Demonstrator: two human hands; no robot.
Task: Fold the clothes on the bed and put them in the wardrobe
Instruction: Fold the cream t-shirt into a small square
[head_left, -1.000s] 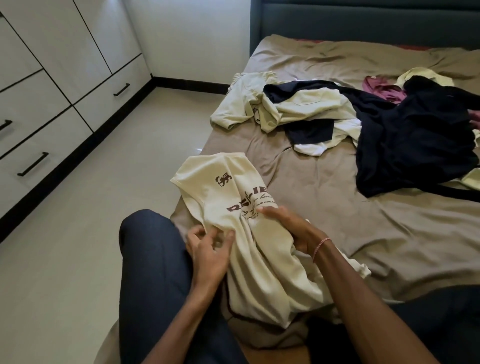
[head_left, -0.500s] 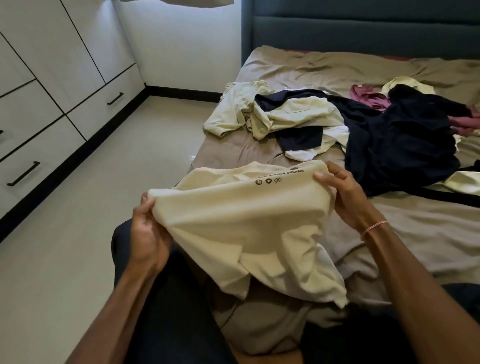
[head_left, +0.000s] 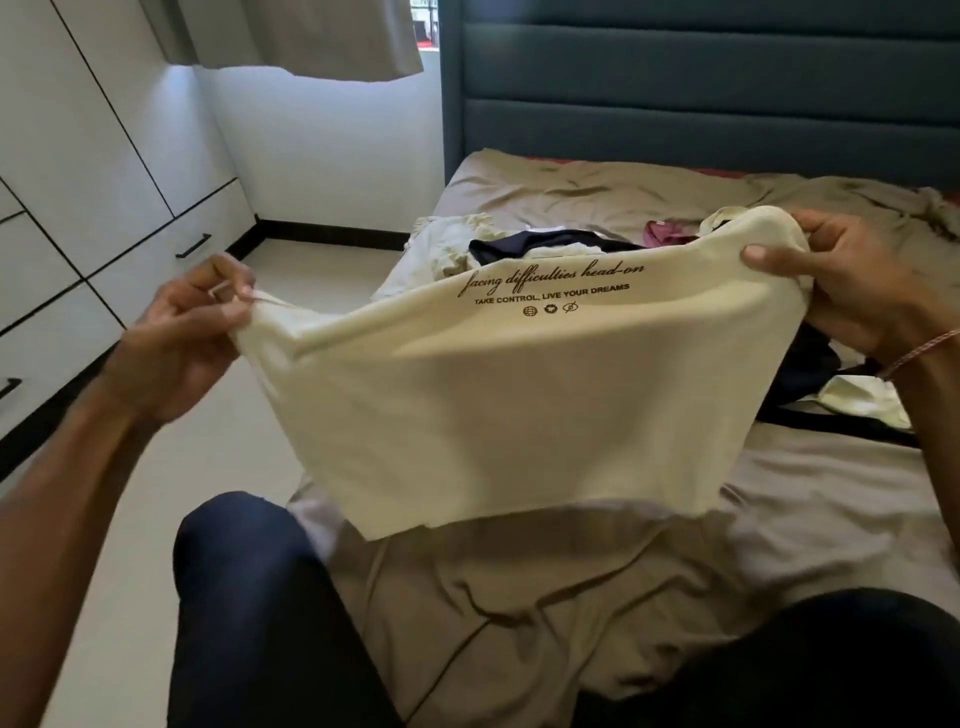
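**Clerk:** First entry, nearest, 6 o'clock?

**Checker:** Bed (head_left: 519, 613), with a taupe sheet, rumpled. The person's knee (head_left: 260, 597) in dark trousers is at 7 o'clock, at its edge.

**Clerk:** The piece in hand?

**Checker:** Cream T-shirt (head_left: 519, 405), centre of view, held up in the air above the sheet. It has dark lettering near the top edge. The left hand (head_left: 192, 322) at 9 o'clock pinches one upper corner between thumb and fingertips. The right hand (head_left: 841, 280) at 2 o'clock grips the other, fingers curled round bunched cloth. The lower edge hangs free and appears clear of the sheet.

**Clerk:** Handling notes?

**Checker:** By judgement it is a light, soft knit with no stiffness. It sags between the hands and will drape wherever it is unsupported. It is neither slippery nor fragile. It is best held with two hands at the shoulder seams or hem corners, then laid flat on bare sheet to fold. Held at one point it would likely bunch.

**Clerk:** Beyond it?

**Checker:** Pile of clothes (head_left: 519, 244) at 12 to 1 o'clock, unfolded and partly hidden behind the shirt. It shows cream, navy and a pink piece. The headboard (head_left: 701, 104) is at 12 o'clock. The wardrobe (head_left: 78, 156) is at 10 o'clock across the floor, fronts closed, with black handles.

**Clerk:** Progress?

**Checker:** Early, in my judgement. Nothing in view is folded.
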